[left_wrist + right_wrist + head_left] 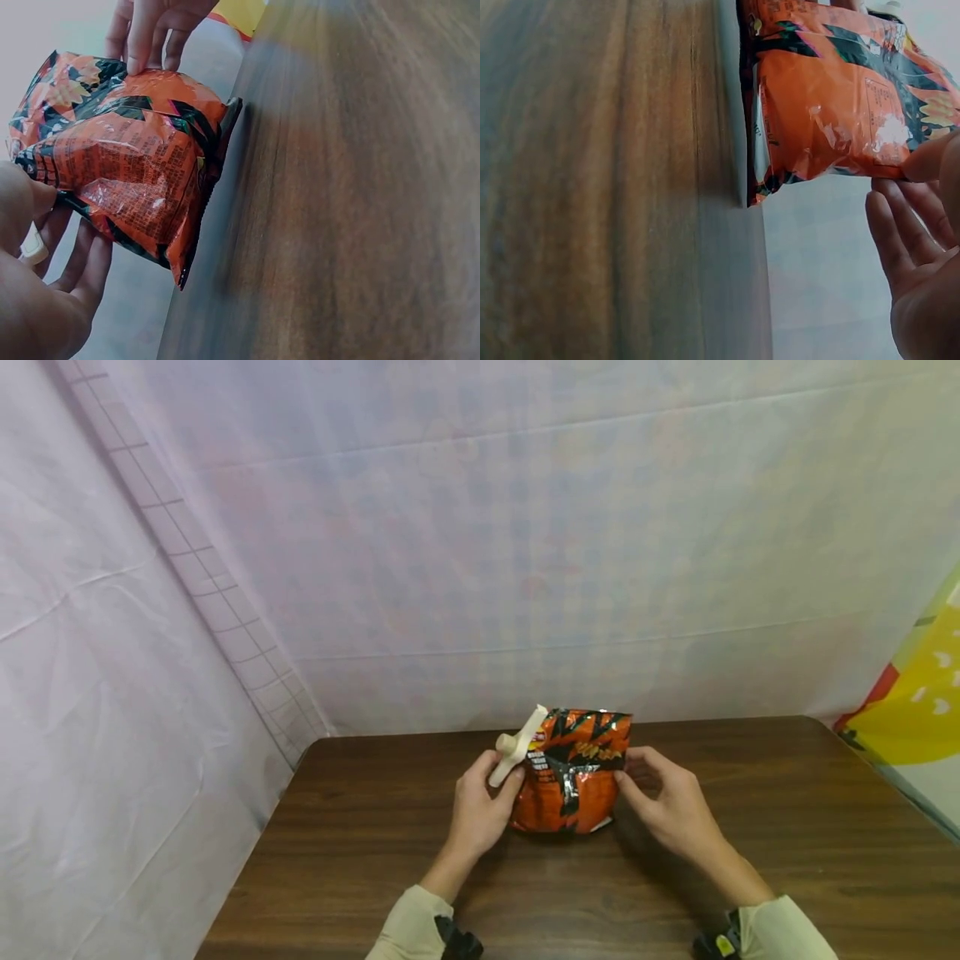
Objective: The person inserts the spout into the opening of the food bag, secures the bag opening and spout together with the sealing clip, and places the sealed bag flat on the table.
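An orange and black snack bag (573, 777) made of shiny foil stands upright over the table, its printed back facing me. My left hand (480, 806) grips its left edge between thumb and fingers. The same hand holds a cream-coloured bar with a round knob (517, 746), slanting up along the bag's left side; its kind is unclear. One pale end of the bar (34, 246) shows between the fingers in the left wrist view. My right hand (671, 797) pinches the bag's right edge, thumb in front and fingers behind.
The brown wooden table (337, 860) extends around both hands. Behind it hangs a pale sheet (562, 527), with another white sheet (112, 693) on the left. A yellow and red printed item (915, 693) is at the far right.
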`<action>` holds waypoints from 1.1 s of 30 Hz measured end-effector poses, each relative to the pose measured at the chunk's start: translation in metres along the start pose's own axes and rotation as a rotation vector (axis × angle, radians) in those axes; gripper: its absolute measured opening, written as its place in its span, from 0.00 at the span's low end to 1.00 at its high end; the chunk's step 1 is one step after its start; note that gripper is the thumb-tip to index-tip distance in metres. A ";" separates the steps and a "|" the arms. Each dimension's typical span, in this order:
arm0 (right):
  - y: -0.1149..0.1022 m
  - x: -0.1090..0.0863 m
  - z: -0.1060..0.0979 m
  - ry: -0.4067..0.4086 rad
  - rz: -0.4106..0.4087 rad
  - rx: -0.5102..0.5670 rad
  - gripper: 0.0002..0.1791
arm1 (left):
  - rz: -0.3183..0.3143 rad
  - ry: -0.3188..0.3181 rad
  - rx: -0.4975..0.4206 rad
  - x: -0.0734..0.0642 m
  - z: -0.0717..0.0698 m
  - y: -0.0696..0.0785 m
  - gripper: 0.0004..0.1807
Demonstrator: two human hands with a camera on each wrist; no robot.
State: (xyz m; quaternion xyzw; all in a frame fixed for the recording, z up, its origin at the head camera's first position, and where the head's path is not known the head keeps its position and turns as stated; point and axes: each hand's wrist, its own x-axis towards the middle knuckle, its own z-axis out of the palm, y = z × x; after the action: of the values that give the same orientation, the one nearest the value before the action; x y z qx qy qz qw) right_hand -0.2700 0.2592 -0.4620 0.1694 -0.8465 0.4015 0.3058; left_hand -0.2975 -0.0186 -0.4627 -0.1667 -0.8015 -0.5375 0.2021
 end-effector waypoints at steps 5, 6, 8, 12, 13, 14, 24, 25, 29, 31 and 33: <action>0.000 -0.002 0.000 -0.002 0.003 0.018 0.12 | -0.010 -0.018 0.000 -0.001 0.001 -0.001 0.07; 0.001 -0.002 0.000 -0.003 0.006 0.021 0.12 | -0.010 -0.018 0.000 -0.001 0.001 -0.001 0.07; 0.000 -0.001 0.001 -0.012 0.013 0.042 0.12 | -0.010 -0.015 -0.007 -0.001 0.001 -0.001 0.07; -0.001 0.000 0.003 -0.027 0.032 0.078 0.12 | -0.009 -0.008 -0.004 -0.001 -0.002 -0.001 0.07; -0.001 0.000 0.004 -0.030 0.035 0.085 0.12 | -0.010 -0.008 -0.004 -0.001 -0.003 -0.001 0.06; -0.001 0.000 0.005 -0.033 0.036 0.085 0.12 | -0.013 -0.007 0.002 -0.001 -0.003 -0.001 0.06; 0.001 -0.002 0.007 -0.027 0.031 0.066 0.11 | -0.034 -0.017 0.007 -0.001 -0.006 0.002 0.06; 0.001 -0.002 0.006 -0.028 0.031 0.066 0.11 | -0.035 -0.019 0.006 -0.001 -0.007 0.002 0.06; -0.002 -0.002 0.005 -0.030 0.031 0.058 0.11 | -0.038 -0.022 0.012 -0.002 -0.008 0.003 0.07; -0.003 -0.002 0.004 -0.031 0.034 0.053 0.12 | -0.039 -0.024 0.014 -0.002 -0.009 0.004 0.07; -0.004 -0.002 0.003 -0.032 0.039 0.047 0.13 | -0.044 -0.027 0.011 -0.002 -0.009 0.005 0.07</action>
State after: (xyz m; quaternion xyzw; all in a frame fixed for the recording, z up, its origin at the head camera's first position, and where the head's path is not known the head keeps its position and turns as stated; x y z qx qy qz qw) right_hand -0.2671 0.2544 -0.4628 0.1667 -0.8447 0.4245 0.2802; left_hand -0.2923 -0.0253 -0.4569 -0.1552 -0.8108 -0.5349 0.1801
